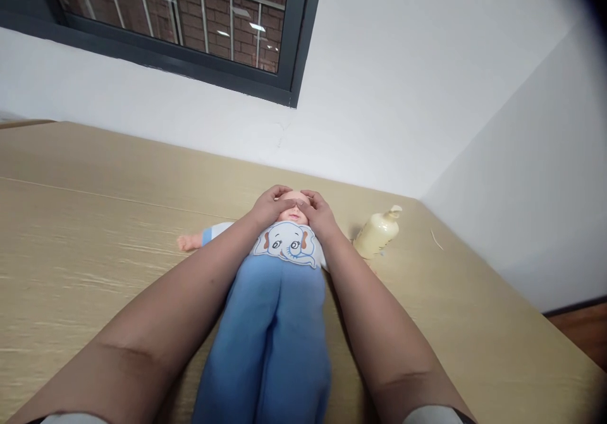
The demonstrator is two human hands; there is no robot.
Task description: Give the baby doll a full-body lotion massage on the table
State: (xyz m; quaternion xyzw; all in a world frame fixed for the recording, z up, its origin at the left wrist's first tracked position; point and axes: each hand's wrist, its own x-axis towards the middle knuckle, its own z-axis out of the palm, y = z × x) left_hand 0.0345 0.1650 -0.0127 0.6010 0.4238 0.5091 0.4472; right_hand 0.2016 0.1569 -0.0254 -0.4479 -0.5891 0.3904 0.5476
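Observation:
A baby doll [279,323] lies on its back on the wooden table, its head toward the wall. Blue trousers cover its legs, and an elephant face is on the white bib at its chest. My left hand [272,205] cups one side of the doll's head, fingers curved round it. From the other side my right hand [320,212] wraps the head in the same way. Both thumbs rest across the upper face and hide the eyes; the mouth and forehead show. One doll arm sticks out past my left forearm.
A pale yellow pump bottle [378,233] stands on the table [95,222], right of my right forearm. Farther right lies a thin pale strand [437,239]. Behind the table rises a white wall [379,95] with a dark-framed barred window [294,45].

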